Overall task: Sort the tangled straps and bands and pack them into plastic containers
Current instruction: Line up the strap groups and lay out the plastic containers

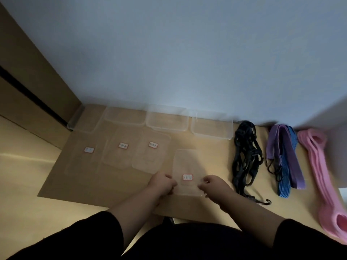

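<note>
Three labelled lids [123, 147] lie left of both hands [185, 184], straps [246, 156] right.

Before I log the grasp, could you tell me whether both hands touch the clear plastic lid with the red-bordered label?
Touching. The head view shows the left hand and right hand pinching opposite edges of the clear labelled lid.

A flat brown cardboard sheet [90, 184] lies on the pale wooden floor [20, 203]. At its 12 o'clock edge stand four clear plastic containers [167, 121] in a row; below them lie three clear labelled lids [150, 152]. Toward 3 o'clock lie black hooked bungee cords [244, 156], purple and blue flat straps [283, 158], then pink looped bands [319, 166]
</note>
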Motion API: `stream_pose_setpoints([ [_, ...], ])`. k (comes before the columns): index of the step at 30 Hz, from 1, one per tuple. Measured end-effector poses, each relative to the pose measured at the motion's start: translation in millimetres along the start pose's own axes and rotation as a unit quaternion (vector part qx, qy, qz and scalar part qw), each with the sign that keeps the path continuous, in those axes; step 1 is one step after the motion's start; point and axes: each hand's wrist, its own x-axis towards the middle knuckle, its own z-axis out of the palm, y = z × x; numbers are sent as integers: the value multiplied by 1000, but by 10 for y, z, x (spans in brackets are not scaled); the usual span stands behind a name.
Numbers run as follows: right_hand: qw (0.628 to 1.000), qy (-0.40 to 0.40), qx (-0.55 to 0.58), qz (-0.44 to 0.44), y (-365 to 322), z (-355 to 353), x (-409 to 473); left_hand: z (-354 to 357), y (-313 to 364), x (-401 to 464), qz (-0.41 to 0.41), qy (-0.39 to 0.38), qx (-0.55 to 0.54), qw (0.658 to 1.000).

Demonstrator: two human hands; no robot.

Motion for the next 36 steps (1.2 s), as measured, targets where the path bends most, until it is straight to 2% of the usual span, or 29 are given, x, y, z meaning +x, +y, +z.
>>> stream_pose_setpoints([
  [3,1000,1,31,-5,61,-39,-75,-11,-59,44,7,-12,1,1000],
  [6,997,18,76,-22,45,-117,-174,-22,-42,46,51,-14,-5,999],
  [11,982,54,158,-85,-72,-205,-294,-160,209,-117,124,-56,-165,977],
  [17,968,68,213,-115,-220,-313,-300,-301,439,-215,197,-44,-201,959],
  [24,946,260,196,1,-268,-739,302,-295,488,-194,188,-24,-217,958],
  [29,943,292,147,59,-353,-1054,648,-362,516,-164,190,3,-187,964],
  [30,940,308,138,44,-379,-1078,652,-385,547,-152,194,9,-171,966],
  [32,932,331,137,-52,-437,-1074,634,-443,645,-117,208,17,-125,970],
  [33,934,305,149,-115,-495,-1045,581,-476,718,-99,213,15,-102,972],
  [34,941,246,159,-168,-564,-1003,523,-513,804,-87,215,8,-79,973],
  [36,958,89,147,-228,-701,-933,420,-578,1002,-83,219,-15,-35,975],
])
